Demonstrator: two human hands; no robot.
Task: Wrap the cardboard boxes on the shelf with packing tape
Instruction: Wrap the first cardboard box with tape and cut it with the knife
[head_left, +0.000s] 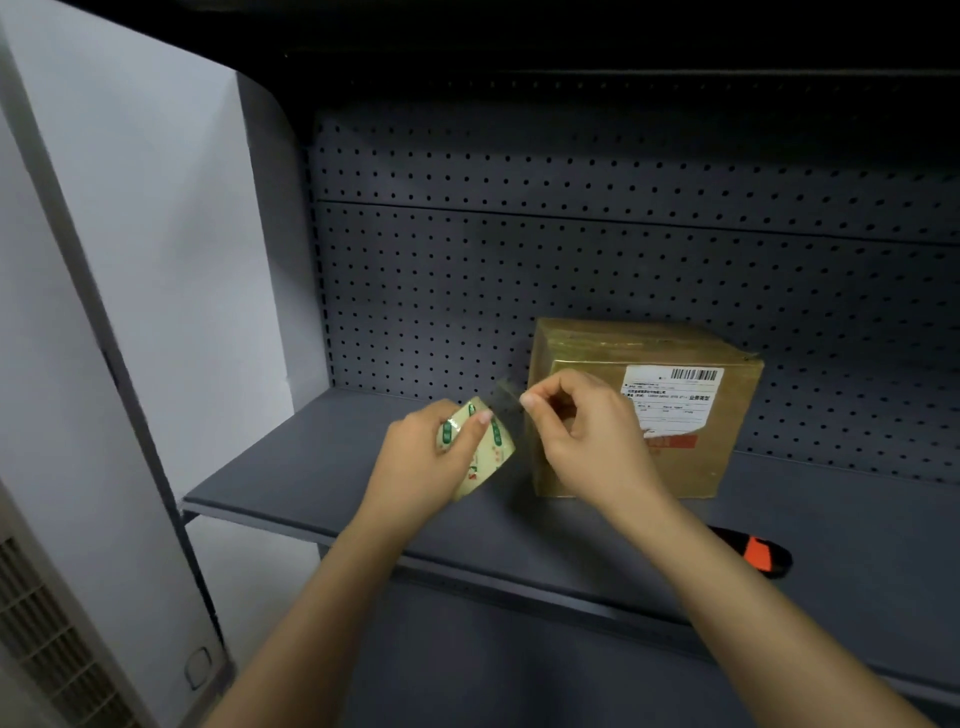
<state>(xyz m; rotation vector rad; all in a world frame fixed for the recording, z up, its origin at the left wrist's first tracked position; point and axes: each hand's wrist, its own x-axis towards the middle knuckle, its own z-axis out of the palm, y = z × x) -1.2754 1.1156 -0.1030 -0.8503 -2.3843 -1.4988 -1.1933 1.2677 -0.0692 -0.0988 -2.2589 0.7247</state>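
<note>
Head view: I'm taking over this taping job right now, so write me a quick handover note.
Left grip holds the tape roll above the shelf.
Right grip pinches the tape's free end, pulled a little off the roll.
Cardboard box stands just behind, on the shelf.
Orange-and-black tool lies on the shelf, right.
Done: tape end freed.
Left: stick it to the box and wrap.

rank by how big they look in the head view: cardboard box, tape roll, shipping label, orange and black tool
1. cardboard box
2. tape roll and shipping label, about alike; the roll is partly covered
3. orange and black tool, partly hidden, so its place is unsure
</note>
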